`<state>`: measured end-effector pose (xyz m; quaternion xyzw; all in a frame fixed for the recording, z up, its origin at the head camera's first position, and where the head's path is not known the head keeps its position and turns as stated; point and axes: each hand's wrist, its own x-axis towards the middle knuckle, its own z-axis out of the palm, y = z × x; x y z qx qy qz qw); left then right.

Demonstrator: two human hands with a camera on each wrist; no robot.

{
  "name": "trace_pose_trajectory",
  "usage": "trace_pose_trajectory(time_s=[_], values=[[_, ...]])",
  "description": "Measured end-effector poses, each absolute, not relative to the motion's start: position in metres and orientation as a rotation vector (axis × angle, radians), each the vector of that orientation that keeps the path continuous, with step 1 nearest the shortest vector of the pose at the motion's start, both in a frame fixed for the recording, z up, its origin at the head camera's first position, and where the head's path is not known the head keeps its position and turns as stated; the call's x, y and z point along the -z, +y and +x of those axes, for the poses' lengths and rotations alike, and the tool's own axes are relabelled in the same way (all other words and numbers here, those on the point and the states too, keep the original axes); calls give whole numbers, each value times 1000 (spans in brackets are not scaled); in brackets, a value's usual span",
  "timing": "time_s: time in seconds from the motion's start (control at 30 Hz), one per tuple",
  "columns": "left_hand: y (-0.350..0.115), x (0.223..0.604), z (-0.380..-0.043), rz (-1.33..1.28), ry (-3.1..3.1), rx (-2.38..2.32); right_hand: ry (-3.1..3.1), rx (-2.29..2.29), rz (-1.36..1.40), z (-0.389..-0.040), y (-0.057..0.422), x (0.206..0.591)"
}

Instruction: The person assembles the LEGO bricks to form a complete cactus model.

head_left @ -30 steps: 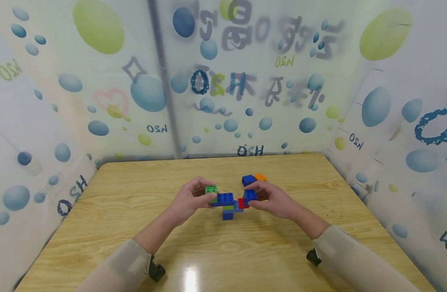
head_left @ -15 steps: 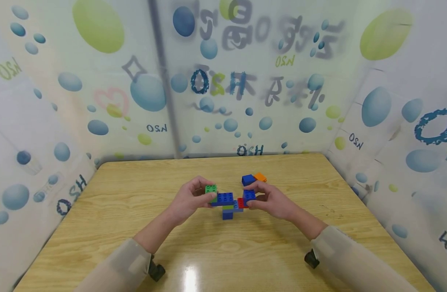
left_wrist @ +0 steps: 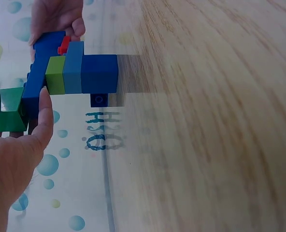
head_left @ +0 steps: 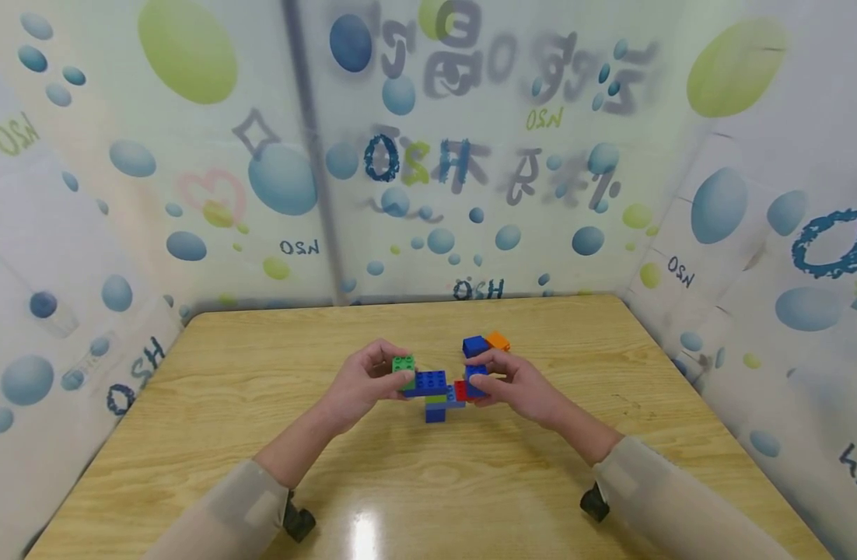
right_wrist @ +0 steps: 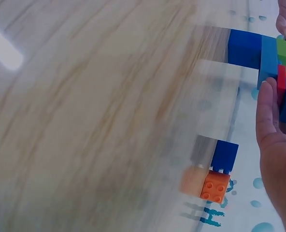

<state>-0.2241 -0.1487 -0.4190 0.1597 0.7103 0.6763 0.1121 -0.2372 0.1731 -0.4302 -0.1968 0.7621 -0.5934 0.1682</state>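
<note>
A stepped stack of toy bricks stands mid-table. Its base is a blue brick [head_left: 435,414], under a longer light blue brick [left_wrist: 74,67]. A lime brick [left_wrist: 55,75] and a red brick [right_wrist: 281,82] sit on that. Across the lime one lies a long blue brick [head_left: 431,381], bearing a green brick [head_left: 404,363] at its left end. My left hand [head_left: 364,385] grips that left end, thumb on the near side. With thumb and fingers, my right hand [head_left: 522,389] pinches a blue brick [head_left: 475,370] right on top of the red one.
Behind the right hand, a loose blue brick [head_left: 474,346] and an orange brick [head_left: 498,341] lie close together on the wooden table [head_left: 260,342]. A patterned curtain [head_left: 414,257] rises along the table's back and sides.
My right hand has shifted slightly left with the blue brick over the red one, and its thumb has slid up the brick's near side. The left hand keeps its grip.
</note>
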Motion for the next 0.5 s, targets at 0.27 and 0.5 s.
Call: trace_pose_trajectory(time_s=[0.27, 0.5], values=[[-148, 417, -222, 450, 2098, -1976, 2127, 1709, -570, -237, 173, 430], [-149, 418, -223, 452, 2103, -1973, 2136, 1687, -567, -239, 174, 431]])
